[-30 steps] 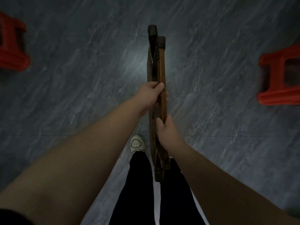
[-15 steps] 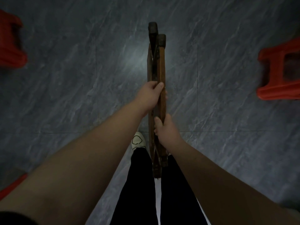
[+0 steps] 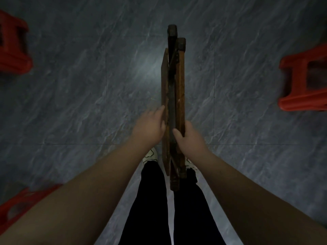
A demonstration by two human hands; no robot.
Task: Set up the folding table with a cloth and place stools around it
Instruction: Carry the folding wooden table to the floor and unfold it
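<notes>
The brown wooden folding table is folded flat and stands on edge in front of my legs, seen from above. My right hand grips its right side, thumb over the dark middle slat. My left hand lies flat against the table's left panel with fingers stretched out, blurred. A red plastic stool stands at the right, another red stool at the far left, and a third red stool shows at the lower left, partly behind my left arm. No cloth is visible.
The floor is dark grey marbled tile, dimly lit. My black trousers and white shoes are directly under the table's near end. Open floor lies between the stools on both sides of the table.
My left hand has let go of its grip on the table top and slid down to its left face. A third red stool has come into view at the lower left.
</notes>
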